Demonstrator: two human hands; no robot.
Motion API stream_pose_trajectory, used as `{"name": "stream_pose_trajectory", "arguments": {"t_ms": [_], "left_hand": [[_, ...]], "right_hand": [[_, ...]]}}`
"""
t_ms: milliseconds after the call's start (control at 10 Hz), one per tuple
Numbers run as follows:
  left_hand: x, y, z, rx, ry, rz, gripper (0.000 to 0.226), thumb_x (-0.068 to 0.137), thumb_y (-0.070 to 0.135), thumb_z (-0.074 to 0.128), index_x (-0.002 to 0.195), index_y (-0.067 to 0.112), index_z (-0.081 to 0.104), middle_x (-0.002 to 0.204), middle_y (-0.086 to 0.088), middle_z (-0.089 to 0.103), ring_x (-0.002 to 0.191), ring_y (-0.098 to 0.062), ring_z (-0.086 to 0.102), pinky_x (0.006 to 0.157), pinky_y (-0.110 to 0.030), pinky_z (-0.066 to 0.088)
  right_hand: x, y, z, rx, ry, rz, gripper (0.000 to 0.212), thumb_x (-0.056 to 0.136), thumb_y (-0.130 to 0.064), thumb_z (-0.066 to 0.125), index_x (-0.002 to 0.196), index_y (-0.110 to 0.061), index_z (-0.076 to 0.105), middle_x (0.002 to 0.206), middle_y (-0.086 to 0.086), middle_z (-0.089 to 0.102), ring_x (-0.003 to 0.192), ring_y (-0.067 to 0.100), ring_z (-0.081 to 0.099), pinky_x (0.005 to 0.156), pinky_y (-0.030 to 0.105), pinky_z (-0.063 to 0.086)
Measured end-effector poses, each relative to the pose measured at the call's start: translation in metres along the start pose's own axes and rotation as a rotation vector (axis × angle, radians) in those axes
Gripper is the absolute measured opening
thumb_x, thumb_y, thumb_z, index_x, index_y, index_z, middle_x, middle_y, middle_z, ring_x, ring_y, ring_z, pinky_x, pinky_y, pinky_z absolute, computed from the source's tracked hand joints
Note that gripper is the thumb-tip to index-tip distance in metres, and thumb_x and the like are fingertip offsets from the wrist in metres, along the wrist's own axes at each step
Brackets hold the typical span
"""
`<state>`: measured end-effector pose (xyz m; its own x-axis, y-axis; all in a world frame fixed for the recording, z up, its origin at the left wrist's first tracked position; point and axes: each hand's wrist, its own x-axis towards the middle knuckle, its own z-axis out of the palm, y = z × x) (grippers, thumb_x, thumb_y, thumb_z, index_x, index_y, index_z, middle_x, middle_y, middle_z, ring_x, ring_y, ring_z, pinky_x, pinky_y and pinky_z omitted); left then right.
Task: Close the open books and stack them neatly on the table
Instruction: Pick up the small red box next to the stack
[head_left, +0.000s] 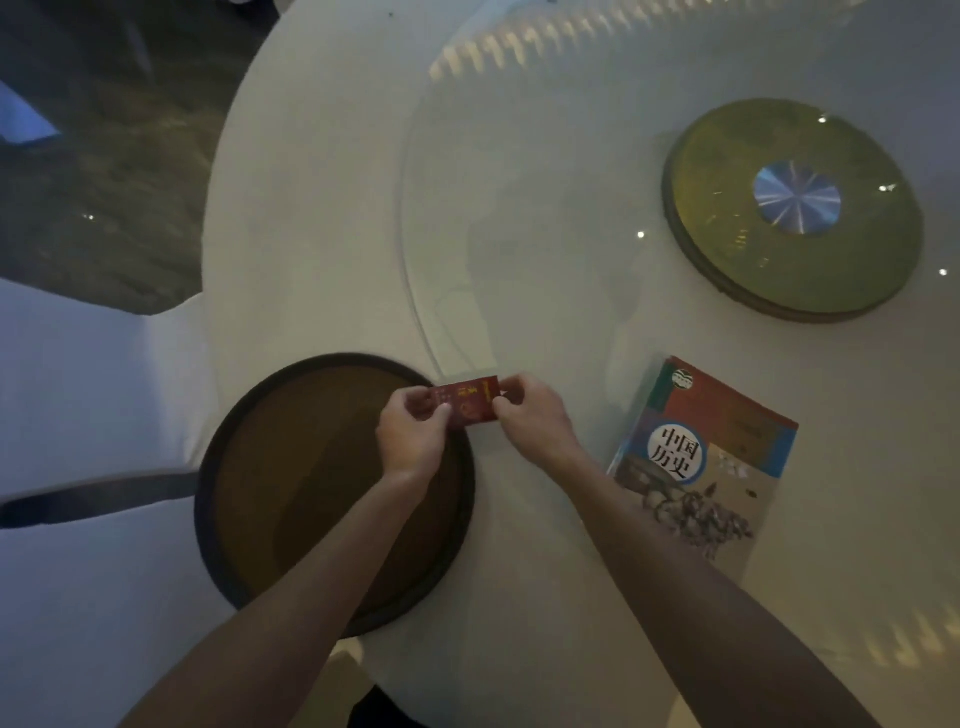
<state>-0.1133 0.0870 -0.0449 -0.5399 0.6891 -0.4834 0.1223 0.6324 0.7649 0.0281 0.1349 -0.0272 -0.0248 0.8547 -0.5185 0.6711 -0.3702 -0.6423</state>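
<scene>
A small red booklet (470, 402) is held between both hands above the far edge of a round brown tray (311, 493). My left hand (413, 434) pinches its left end and my right hand (530, 415) pinches its right end. To the right, a closed textbook (717, 457) with a colourful cover and large Chinese characters lies flat on the white table (322, 234). My right forearm crosses over its near left corner.
A glass turntable (519, 234) covers the middle of the table, with a round green-gold disc (737, 249) at its hub. White covered chairs (88, 395) stand at the left, beyond the table edge. The floor shows at the top left.
</scene>
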Motion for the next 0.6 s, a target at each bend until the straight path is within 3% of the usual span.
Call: {"name": "stream_pose_trajectory", "arguments": {"t_ms": [100, 300, 500, 600], "left_hand": [[-0.007, -0.026, -0.052, -0.05, 0.084, -0.064, 0.032, 0.088, 0.01, 0.076, 0.118, 0.009, 0.067, 0.107, -0.001, 0.068, 0.1, -0.014, 0.066, 0.068, -0.012, 0.047], [-0.009, -0.063, -0.09, -0.035, 0.092, -0.138, 0.035, 0.091, 0.01, 0.073, 0.124, 0.008, 0.063, 0.11, -0.001, 0.064, 0.102, -0.014, 0.061, 0.073, -0.014, 0.046], [0.003, -0.073, -0.091, 0.075, -0.1, -0.128, 0.038, 0.09, 0.011, 0.074, 0.125, 0.008, 0.062, 0.113, -0.004, 0.068, 0.109, -0.02, 0.065, 0.09, -0.03, 0.052], [0.006, -0.077, -0.093, 0.103, -0.131, -0.116, 0.041, 0.09, 0.012, 0.074, 0.129, 0.007, 0.061, 0.117, -0.006, 0.068, 0.113, -0.023, 0.065, 0.093, -0.032, 0.052]], "right_hand": [[-0.012, -0.022, 0.041, -0.025, -0.111, -0.075, 0.031, 0.091, -0.021, 0.062, 0.117, -0.009, 0.074, 0.111, 0.009, 0.076, 0.104, 0.023, 0.07, 0.091, 0.036, 0.055], [-0.031, -0.027, 0.088, -0.139, -0.275, -0.124, 0.046, 0.095, -0.031, 0.059, 0.134, -0.009, 0.063, 0.125, 0.005, 0.065, 0.114, 0.022, 0.064, 0.096, 0.038, 0.057], [-0.032, -0.019, 0.09, -0.226, -0.299, -0.106, 0.041, 0.095, -0.032, 0.058, 0.128, -0.008, 0.065, 0.121, 0.008, 0.059, 0.104, 0.022, 0.059, 0.083, 0.031, 0.05], [-0.035, -0.015, 0.087, -0.227, -0.302, -0.104, 0.046, 0.095, -0.032, 0.057, 0.134, -0.009, 0.063, 0.126, 0.009, 0.061, 0.113, 0.024, 0.061, 0.093, 0.036, 0.053]]}}
